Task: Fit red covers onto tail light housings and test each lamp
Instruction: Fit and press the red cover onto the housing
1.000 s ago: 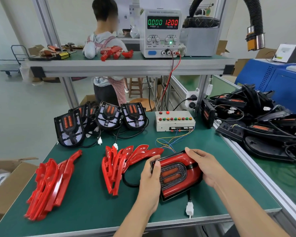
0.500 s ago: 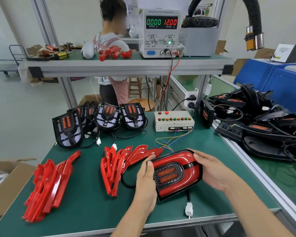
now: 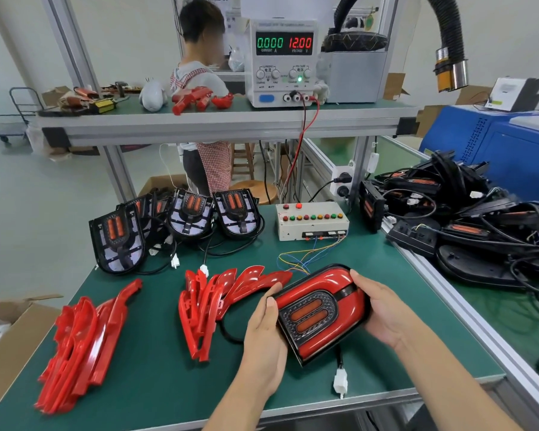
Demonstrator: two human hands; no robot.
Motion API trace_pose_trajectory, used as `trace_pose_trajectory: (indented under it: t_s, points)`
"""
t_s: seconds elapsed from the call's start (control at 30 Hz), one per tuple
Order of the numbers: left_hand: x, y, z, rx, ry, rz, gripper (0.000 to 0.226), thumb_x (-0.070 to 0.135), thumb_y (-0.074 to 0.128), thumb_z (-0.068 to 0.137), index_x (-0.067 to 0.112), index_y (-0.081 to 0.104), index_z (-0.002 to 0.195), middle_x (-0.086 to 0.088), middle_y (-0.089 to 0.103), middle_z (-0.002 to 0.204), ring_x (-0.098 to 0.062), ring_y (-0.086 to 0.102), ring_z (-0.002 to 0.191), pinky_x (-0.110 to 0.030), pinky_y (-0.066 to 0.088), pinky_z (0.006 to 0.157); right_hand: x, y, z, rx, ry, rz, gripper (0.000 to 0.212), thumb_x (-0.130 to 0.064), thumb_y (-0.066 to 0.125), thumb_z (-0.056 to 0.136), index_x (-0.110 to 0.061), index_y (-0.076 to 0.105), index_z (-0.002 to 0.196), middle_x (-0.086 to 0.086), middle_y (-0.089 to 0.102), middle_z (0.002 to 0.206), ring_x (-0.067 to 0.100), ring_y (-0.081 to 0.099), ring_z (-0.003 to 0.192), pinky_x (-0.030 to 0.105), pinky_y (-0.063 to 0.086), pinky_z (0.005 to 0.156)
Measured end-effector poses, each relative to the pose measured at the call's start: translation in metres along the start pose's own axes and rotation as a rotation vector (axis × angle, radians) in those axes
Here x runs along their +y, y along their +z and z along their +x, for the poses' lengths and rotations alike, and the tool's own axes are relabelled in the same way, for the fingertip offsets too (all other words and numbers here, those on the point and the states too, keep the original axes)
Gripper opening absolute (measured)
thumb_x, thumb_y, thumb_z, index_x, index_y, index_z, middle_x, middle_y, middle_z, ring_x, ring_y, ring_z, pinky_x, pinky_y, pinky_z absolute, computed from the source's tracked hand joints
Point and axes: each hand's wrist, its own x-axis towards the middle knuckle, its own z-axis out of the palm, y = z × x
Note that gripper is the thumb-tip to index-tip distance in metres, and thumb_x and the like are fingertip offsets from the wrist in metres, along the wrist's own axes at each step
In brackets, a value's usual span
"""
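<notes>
A tail light (image 3: pixel 319 309) with its red cover fitted is held tilted above the green bench between both hands. My left hand (image 3: pixel 263 331) grips its left edge, thumb on the face. My right hand (image 3: pixel 383 309) cups its right end. Its black cable hangs down to a white plug (image 3: pixel 339 382) on the mat. Two piles of loose red covers lie to the left (image 3: pixel 78 343) and in the middle (image 3: pixel 212 300). Uncovered black housings (image 3: pixel 119 241) stand in a row at the back left. The tester box (image 3: pixel 311 223) with coloured buttons sits behind the lamp.
A power supply (image 3: pixel 282 62) on the upper shelf reads 0.000 and 12.00. A heap of black lamps and cables (image 3: pixel 467 225) fills the bench at right. A cardboard box (image 3: pixel 10 334) stands at the left. A person works behind the shelf frame.
The lamp has been lifted slightly and tilted toward me between both hands. My left thumb shifted along its left edge. The person behind has stepped to the right.
</notes>
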Motion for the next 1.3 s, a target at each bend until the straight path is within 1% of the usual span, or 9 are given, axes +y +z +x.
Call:
trace_pose_trajectory:
  t_s: [0.13,0.27,0.37,0.5,0.6,0.83,0.93,1.17,1.3]
  points:
    - [0.007,-0.007,0.002,-0.01,0.06,0.367,0.038,0.045,0.044,0.106,0.023,0.07,0.122,0.002,0.075,0.119,-0.016,0.069,0.113,-0.04,0.052,0.099,-0.005,0.004,-0.002,0.039,-0.035,0.029,0.046,-0.04,0.074,0.078,-0.007,0.075,0.111,0.02,0.076,0.108,0.033,0.076,0.092,0.038,0.063,0.065]
    - [0.022,-0.007,0.002,0.157,0.194,0.952,0.051,0.061,0.042,0.101,0.021,0.066,0.081,0.01,0.066,0.071,-0.012,0.063,0.074,-0.032,0.05,0.077,-0.007,0.013,-0.002,0.023,-0.038,0.012,0.04,-0.041,0.075,0.076,-0.011,0.079,0.102,0.021,0.076,0.108,0.032,0.076,0.09,0.037,0.062,0.065]
    - [0.036,0.001,0.001,0.23,0.296,1.281,0.064,0.067,0.026,0.098,0.022,0.052,0.06,0.003,0.056,0.056,-0.015,0.059,0.064,-0.037,0.045,0.068,-0.009,0.018,-0.001,0.024,-0.051,0.003,0.03,-0.038,0.074,0.08,-0.012,0.082,0.09,0.021,0.077,0.101,0.029,0.077,0.082,0.035,0.061,0.062]
    - [0.042,0.015,0.015,0.067,0.59,1.404,0.043,0.054,0.04,0.102,0.026,0.065,0.08,0.011,0.067,0.082,-0.009,0.058,0.083,-0.036,0.047,0.084,-0.011,0.022,0.0,0.003,-0.036,-0.049,0.035,-0.04,0.073,0.081,-0.009,0.08,0.096,0.022,0.076,0.103,0.03,0.076,0.083,0.036,0.062,0.065]
    - [0.043,0.029,0.033,-0.149,0.385,1.331,0.045,0.06,0.045,0.1,0.027,0.068,0.121,0.015,0.068,0.116,-0.007,0.06,0.111,-0.026,0.045,0.097,-0.012,0.025,0.002,-0.035,-0.047,-0.08,0.048,-0.041,0.076,0.077,-0.004,0.076,0.108,0.025,0.074,0.106,0.031,0.074,0.085,0.04,0.063,0.076]
    - [0.042,0.04,0.053,-0.129,0.036,1.081,0.064,0.085,0.05,0.08,0.026,0.07,0.096,0.011,0.074,0.095,-0.004,0.069,0.087,-0.026,0.05,0.073,-0.018,0.038,0.004,-0.095,-0.047,-0.099,0.043,-0.035,0.081,0.072,-0.007,0.076,0.105,0.024,0.073,0.107,0.031,0.071,0.086,0.038,0.062,0.079]
    - [0.039,0.037,0.054,-0.124,0.026,1.01,0.053,0.079,0.056,0.081,0.032,0.071,0.099,0.015,0.075,0.096,0.003,0.069,0.085,-0.023,0.051,0.075,-0.02,0.041,0.005,-0.108,-0.017,-0.118,0.052,-0.03,0.079,0.075,0.001,0.071,0.117,0.027,0.071,0.113,0.034,0.069,0.092,0.042,0.06,0.085]
    - [0.032,0.035,0.059,-0.113,0.051,0.924,0.052,0.074,0.059,0.078,0.029,0.073,0.1,0.011,0.077,0.097,-0.008,0.072,0.093,-0.036,0.057,0.091,-0.023,0.046,0.005,-0.082,0.008,-0.1,0.054,-0.025,0.079,0.073,0.003,0.07,0.118,0.027,0.072,0.112,0.032,0.071,0.085,0.041,0.061,0.081]
    - [0.031,0.037,0.058,-0.097,0.063,0.882,0.057,0.076,0.059,0.07,0.028,0.074,0.097,0.011,0.078,0.092,-0.008,0.073,0.088,-0.034,0.057,0.086,-0.023,0.047,0.005,-0.062,0.0,-0.088,0.037,-0.018,0.075,0.083,0.002,0.072,0.113,0.024,0.073,0.104,0.029,0.071,0.08,0.039,0.062,0.077]
